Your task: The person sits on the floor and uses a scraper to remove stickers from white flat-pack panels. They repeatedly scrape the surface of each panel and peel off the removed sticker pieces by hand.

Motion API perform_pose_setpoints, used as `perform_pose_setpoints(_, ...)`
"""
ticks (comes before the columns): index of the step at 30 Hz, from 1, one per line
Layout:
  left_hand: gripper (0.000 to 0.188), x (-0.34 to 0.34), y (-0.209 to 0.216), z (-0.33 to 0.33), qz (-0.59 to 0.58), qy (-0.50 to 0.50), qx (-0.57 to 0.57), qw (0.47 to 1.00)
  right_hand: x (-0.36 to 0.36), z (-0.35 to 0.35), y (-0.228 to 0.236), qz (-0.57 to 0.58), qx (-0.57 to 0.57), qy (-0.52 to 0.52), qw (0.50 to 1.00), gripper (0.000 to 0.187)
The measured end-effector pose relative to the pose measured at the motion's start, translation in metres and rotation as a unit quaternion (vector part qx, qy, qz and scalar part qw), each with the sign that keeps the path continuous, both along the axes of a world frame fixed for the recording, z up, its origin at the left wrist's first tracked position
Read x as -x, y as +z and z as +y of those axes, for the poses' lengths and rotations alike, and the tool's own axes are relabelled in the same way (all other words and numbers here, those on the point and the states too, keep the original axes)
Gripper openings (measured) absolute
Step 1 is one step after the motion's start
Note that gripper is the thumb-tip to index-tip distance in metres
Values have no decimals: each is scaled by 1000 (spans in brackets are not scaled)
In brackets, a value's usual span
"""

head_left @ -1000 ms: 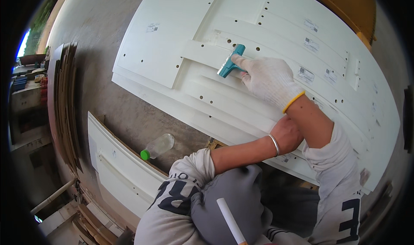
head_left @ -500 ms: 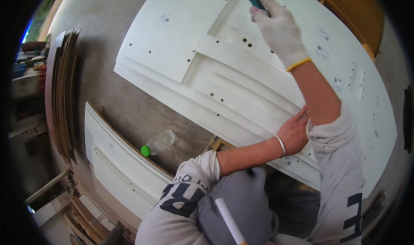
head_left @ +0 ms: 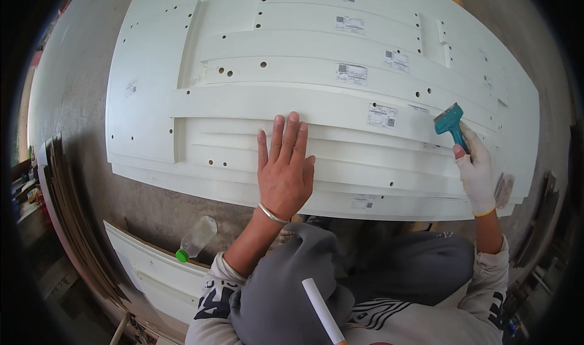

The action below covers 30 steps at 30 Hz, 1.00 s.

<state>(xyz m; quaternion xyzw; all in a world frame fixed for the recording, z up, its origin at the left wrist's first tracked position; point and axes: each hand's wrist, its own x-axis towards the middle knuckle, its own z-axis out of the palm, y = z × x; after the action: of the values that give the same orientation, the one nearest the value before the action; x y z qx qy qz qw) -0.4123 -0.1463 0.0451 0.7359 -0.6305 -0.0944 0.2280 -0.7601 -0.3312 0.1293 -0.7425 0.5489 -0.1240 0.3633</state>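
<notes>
Since half a second ago both hands have shifted: the right has swung the scraper from the far top of the boards down to their right end, and the left now lies on the middle. I see the white panels (head_left: 316,102) stacked loosely, so leaning could slide one. My left hand (head_left: 284,172) lies flat, fingers spread, holding nothing. My gloved right hand (head_left: 476,172) is closed on the teal scraper (head_left: 451,125); its blade could gouge the laminate.

Concrete floor (head_left: 79,102): stacked white panels (head_left: 304,102), plastic bottle (head_left: 196,238), second panel stack (head_left: 158,272).
</notes>
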Motion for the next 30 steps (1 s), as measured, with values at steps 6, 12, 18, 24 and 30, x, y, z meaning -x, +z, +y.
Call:
perform_pose_setpoints(6,71,24,1,-7,2,-59,-11,998,-22,5,18,190,-29,155,969,69)
perform_pose_setpoints(12,61,14,5,-20,14,-80,48,996,0,8,11,230,131,336,904,63)
perform_pose_setpoints(18,50,-85,-7,-22,-111,89,45,989,13,-2,14,265,173,368,874,60)
perform_pose_setpoints(24,46,-106,-19,-17,-127,102,39,986,38,-8,0,251,190,361,878,53)
perform_pose_setpoints(30,45,-108,-22,-16,-116,97,38,988,29,-11,-2,261,233,401,846,50)
